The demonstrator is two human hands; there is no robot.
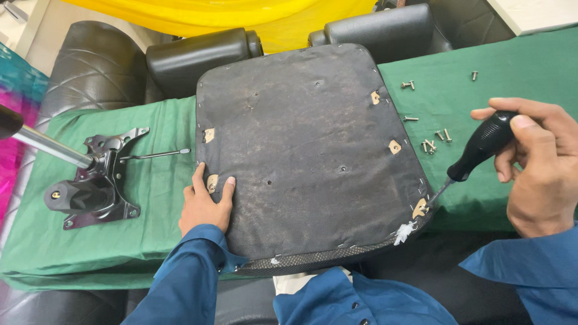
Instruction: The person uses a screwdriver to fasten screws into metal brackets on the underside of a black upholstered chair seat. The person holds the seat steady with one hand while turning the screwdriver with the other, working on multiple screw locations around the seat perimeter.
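Observation:
An upturned chair seat, its underside covered in dark stapled fabric, lies on a green cloth. My left hand rests flat on the seat's left edge, thumb and fingers spread beside a small exposed wood patch. My right hand grips the black handle of a screwdriver. Its thin metal tip points down-left and touches the seat's lower right corner next to a torn spot with white stuffing.
A black metal chair tilt mechanism with a silver gas cylinder lies at left on the cloth. Several loose screws are scattered to the right of the seat. Black padded chair parts sit behind, under yellow fabric.

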